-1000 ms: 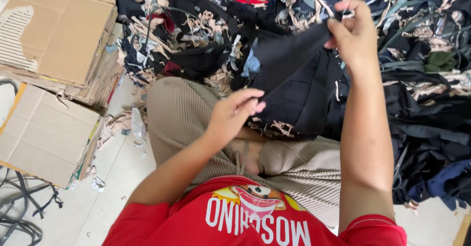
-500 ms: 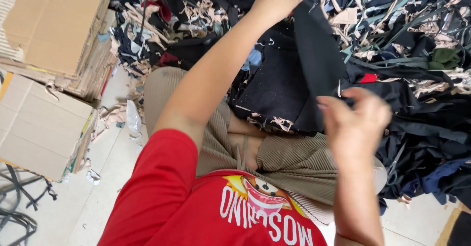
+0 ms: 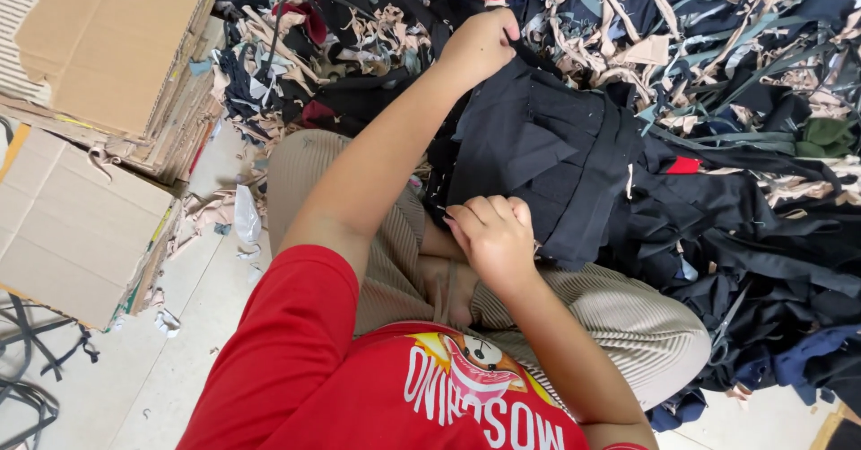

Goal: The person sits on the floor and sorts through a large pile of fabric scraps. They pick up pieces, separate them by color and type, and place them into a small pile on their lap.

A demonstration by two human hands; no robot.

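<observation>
Black fabric piece (image 3: 547, 163) stretched between your hands, left hand (image 3: 480, 46) pinching its top edge, right hand (image 3: 493, 235) seemingly gripping its lower edge, scrap pile (image 3: 744, 73) behind.

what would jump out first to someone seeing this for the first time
Dead centre, the left hand and the right hand stretch a piece of black cloth between them, the left gripping its top edge, the right pinching its lower edge just above the lap. Behind it, a huge heap of dark and beige fabric scraps fills the top and right. Stacked flattened cardboard sits at the left.
</observation>
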